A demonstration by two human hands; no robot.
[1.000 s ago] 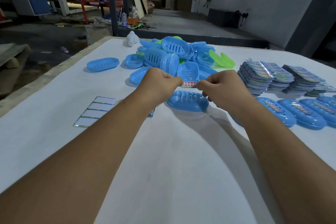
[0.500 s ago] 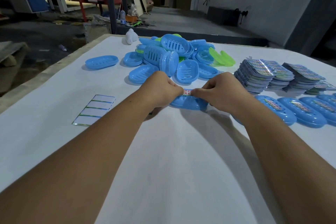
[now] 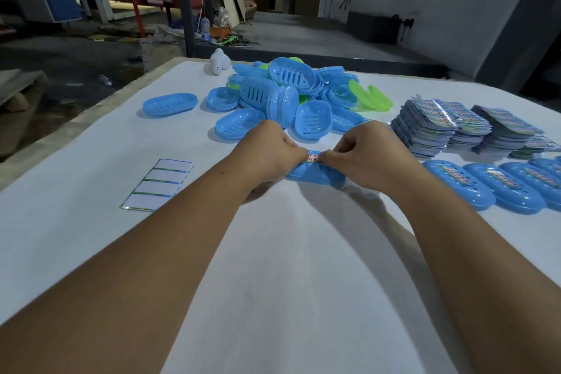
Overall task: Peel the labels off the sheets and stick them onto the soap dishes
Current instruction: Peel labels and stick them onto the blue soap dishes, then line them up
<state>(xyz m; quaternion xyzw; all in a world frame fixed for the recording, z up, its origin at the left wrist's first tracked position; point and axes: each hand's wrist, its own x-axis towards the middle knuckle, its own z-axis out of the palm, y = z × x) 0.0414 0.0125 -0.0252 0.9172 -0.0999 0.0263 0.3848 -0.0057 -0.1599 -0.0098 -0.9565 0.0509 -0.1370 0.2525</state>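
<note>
Step in hand: a label (image 3: 313, 157) is being laid on a blue soap dish (image 3: 315, 174) that sits on the table (image 3: 91, 167) near its middle.
Left hand (image 3: 270, 152): fingers curled, pinching the label's left end against the dish.
Right hand (image 3: 364, 155): fingers curled, pinching the label's right end.
Done: a row of labelled dishes (image 3: 461, 184) lies toward the right edge; a spent backing sheet (image 3: 158, 184) lies toward the left edge, its labels gone.
Left: a pile of unlabelled dishes (image 3: 291, 94), blue and a few green, toward the far edge, one loose dish (image 3: 170, 104) beside it; tall stacks of label sheets (image 3: 440, 127) at the far right.
Judgement: early; most of the work looks ahead.
</note>
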